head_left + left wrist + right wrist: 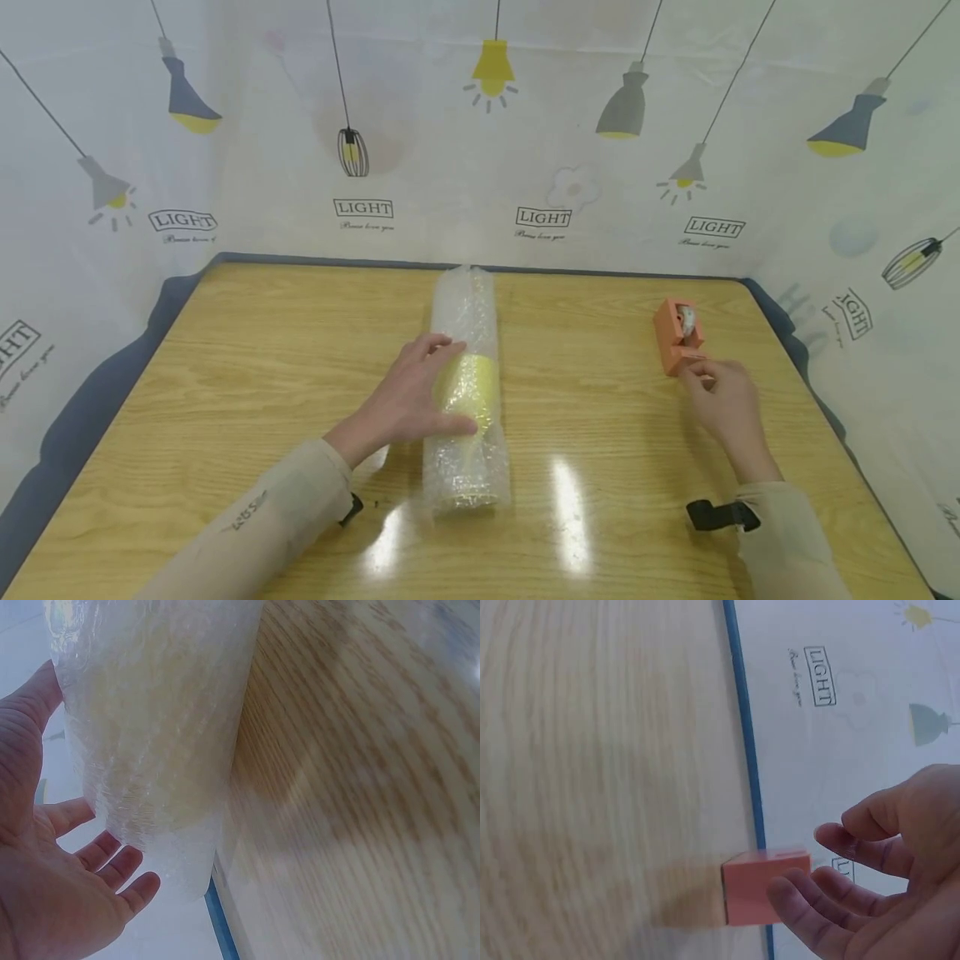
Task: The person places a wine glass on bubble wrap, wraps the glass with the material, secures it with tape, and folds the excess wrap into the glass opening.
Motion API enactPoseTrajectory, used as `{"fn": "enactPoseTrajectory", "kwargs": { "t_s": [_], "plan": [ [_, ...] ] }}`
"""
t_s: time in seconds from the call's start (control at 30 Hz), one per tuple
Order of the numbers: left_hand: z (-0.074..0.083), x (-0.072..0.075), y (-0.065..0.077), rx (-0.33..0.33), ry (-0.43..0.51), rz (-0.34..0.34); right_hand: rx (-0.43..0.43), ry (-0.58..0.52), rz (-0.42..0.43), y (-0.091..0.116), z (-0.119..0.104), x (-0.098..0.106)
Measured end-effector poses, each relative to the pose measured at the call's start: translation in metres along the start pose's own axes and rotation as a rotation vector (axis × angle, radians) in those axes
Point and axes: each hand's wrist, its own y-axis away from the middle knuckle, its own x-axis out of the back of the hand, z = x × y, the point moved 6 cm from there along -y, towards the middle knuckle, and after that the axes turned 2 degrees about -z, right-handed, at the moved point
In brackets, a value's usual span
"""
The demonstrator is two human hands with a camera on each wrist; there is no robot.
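Note:
A roll wrapped in bubble wrap, with a yellow piece showing through it, lies lengthwise on the table. My left hand rests on its left side, thumb and fingers spread; in the left wrist view the fingertips touch the bubble wrap. At the right stands an orange tape dispenser with a roll of clear tape. My right hand is at its front end, thumb and index finger pinching the tape end. In the right wrist view the other fingers of my right hand curl loosely beside the dispenser.
The wooden table has a dark blue edge at the back. Behind it hangs a white backdrop printed with lamps. A black strap is at the right wrist.

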Motion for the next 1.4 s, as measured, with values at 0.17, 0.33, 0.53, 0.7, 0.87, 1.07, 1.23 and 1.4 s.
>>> {"fn": "enactPoseTrajectory", "kwargs": {
  "t_s": [0.17,0.33,0.53,0.7,0.87,1.07,1.23,1.4],
  "plan": [
    [-0.001,0.0,0.0,-0.008,-0.001,0.002,0.107,-0.003,-0.08,0.0,-0.023,-0.002],
    [-0.001,0.0,0.0,-0.01,-0.005,0.006,0.185,-0.037,-0.172,0.002,-0.047,-0.005],
    [-0.002,0.0,0.001,-0.009,0.006,0.005,0.256,-0.042,-0.236,0.002,-0.069,-0.007],
    [-0.002,0.001,0.001,-0.004,0.011,0.005,0.295,-0.038,-0.265,0.004,-0.086,-0.01],
    [-0.001,0.001,0.001,0.003,0.007,0.002,0.319,-0.069,-0.307,0.004,-0.101,-0.016],
    [-0.002,0.001,0.002,-0.001,0.005,0.002,0.347,-0.115,-0.375,0.003,-0.118,-0.025],
    [-0.002,0.002,0.002,-0.004,0.015,0.003,0.402,-0.107,-0.413,0.003,-0.133,-0.033],
    [-0.003,0.001,0.002,-0.008,0.018,0.005,0.45,-0.097,-0.457,0.001,-0.148,-0.041]
  ]
}}
